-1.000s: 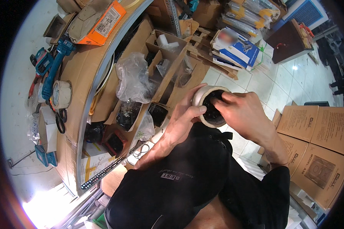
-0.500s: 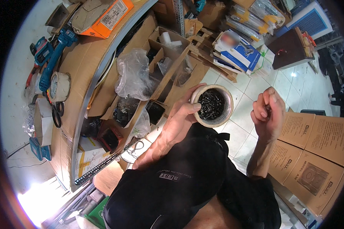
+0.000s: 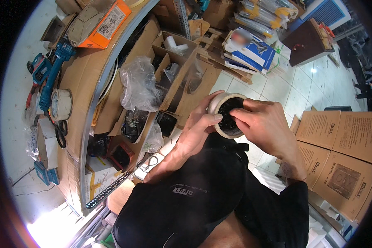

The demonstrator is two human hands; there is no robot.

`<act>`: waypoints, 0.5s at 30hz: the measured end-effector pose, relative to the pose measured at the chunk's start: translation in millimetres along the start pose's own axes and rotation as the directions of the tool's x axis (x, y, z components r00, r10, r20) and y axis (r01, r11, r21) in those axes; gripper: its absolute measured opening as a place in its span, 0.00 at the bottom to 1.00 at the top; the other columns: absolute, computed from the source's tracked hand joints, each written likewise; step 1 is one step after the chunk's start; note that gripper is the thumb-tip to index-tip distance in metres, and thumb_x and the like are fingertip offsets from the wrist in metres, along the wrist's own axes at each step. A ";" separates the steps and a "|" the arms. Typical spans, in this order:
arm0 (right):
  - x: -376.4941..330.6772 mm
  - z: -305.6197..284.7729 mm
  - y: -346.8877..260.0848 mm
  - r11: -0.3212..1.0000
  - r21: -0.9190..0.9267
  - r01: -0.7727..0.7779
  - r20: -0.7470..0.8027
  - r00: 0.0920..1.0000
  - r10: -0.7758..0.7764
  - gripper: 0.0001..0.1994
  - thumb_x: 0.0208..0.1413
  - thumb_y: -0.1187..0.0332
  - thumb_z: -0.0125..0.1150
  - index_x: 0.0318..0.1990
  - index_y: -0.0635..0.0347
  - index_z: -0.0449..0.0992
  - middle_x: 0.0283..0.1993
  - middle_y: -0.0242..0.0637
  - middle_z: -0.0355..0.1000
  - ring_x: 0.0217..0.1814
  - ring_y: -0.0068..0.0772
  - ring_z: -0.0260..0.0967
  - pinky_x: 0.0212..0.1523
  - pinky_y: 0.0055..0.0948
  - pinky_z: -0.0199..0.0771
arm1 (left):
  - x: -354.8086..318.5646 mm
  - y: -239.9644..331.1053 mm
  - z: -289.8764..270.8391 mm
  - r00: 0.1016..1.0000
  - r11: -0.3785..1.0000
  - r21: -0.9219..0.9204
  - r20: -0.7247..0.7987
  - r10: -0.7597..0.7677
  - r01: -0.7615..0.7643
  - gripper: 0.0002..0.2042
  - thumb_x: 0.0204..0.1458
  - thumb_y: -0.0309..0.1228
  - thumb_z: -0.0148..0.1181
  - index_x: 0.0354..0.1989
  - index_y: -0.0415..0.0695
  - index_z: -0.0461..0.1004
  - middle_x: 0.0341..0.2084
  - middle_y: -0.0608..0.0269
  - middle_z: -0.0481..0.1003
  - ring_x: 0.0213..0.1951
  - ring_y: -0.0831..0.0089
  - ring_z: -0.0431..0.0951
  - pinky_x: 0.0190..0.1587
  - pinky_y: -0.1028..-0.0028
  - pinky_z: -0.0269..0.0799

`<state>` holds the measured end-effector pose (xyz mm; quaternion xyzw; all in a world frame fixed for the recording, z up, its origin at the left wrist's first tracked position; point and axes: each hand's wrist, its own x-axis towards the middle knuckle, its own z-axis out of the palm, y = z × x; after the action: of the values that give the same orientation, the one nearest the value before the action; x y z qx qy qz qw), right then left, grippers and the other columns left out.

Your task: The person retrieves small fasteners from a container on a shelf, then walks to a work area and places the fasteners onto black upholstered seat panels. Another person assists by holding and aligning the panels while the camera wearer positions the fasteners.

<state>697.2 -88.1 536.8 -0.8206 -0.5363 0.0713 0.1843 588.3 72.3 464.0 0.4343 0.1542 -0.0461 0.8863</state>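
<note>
Near the middle of the frame, slightly right, the left hand (image 3: 198, 130) wraps its fingers and thumb around a small round pot (image 3: 226, 114) with a pale, smooth wall, gripping it firmly from the left side. The pot is filled with small dark bits (image 3: 231, 110), rough and jumbled; they are too small to tell apart. The right hand (image 3: 265, 128) lies over the pot's right rim, its fingertips curled down into the dark contents; whether they pinch anything cannot be told. Both forearms come out of black sleeves at the lower edge.

Left of the hands, brown cardboard compartments (image 3: 169, 66) hold a crumpled clear plastic bag (image 3: 139, 84). At the upper left lie an orange box (image 3: 101, 22) and a blue power tool (image 3: 49, 76). Flat brown cartons (image 3: 343, 153) stand at the right on glossy white floor tiles (image 3: 295, 93).
</note>
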 end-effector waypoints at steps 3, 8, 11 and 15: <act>2.8 1.2 -0.6 0.997 -0.077 0.021 0.066 0.998 -0.015 0.05 0.48 0.69 0.62 0.34 0.55 0.78 0.28 0.35 0.71 0.31 0.40 0.74 0.28 0.37 0.72 | -3.3 0.6 -0.9 1.000 1.000 0.013 -0.009 -0.009 0.009 0.34 0.50 0.34 0.56 0.68 0.42 0.56 0.55 0.57 0.67 0.54 0.69 0.69 0.53 0.69 0.71; 5.0 5.7 0.2 0.995 -0.085 0.050 0.147 0.988 -0.038 0.06 0.48 0.68 0.63 0.35 0.54 0.80 0.29 0.33 0.71 0.32 0.39 0.73 0.30 0.37 0.72 | -7.3 1.4 -1.0 1.000 1.000 -0.026 0.004 0.005 -0.005 0.34 0.50 0.33 0.56 0.68 0.42 0.56 0.55 0.56 0.66 0.54 0.68 0.69 0.54 0.67 0.71; 7.1 6.7 -0.1 0.999 -0.003 0.051 0.112 0.992 -0.051 0.05 0.49 0.69 0.63 0.34 0.55 0.79 0.29 0.33 0.72 0.30 0.39 0.73 0.29 0.36 0.71 | -9.3 0.9 1.0 1.000 0.999 -0.043 -0.029 0.010 -0.011 0.35 0.48 0.33 0.55 0.67 0.38 0.57 0.58 0.54 0.66 0.60 0.65 0.66 0.62 0.65 0.61; -1.4 -7.9 5.6 0.961 0.276 -0.013 0.053 0.999 -0.002 0.04 0.52 0.68 0.62 0.33 0.57 0.78 0.26 0.32 0.72 0.26 0.32 0.71 0.27 0.31 0.69 | -10.7 0.3 1.1 0.999 0.997 -0.074 -0.030 0.016 -0.018 0.35 0.47 0.34 0.55 0.67 0.36 0.58 0.59 0.52 0.67 0.62 0.64 0.65 0.67 0.65 0.57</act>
<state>703.8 -93.2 541.8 -0.7863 -0.5235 0.1674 0.2824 578.5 71.1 468.1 0.4031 0.1650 -0.0264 0.8998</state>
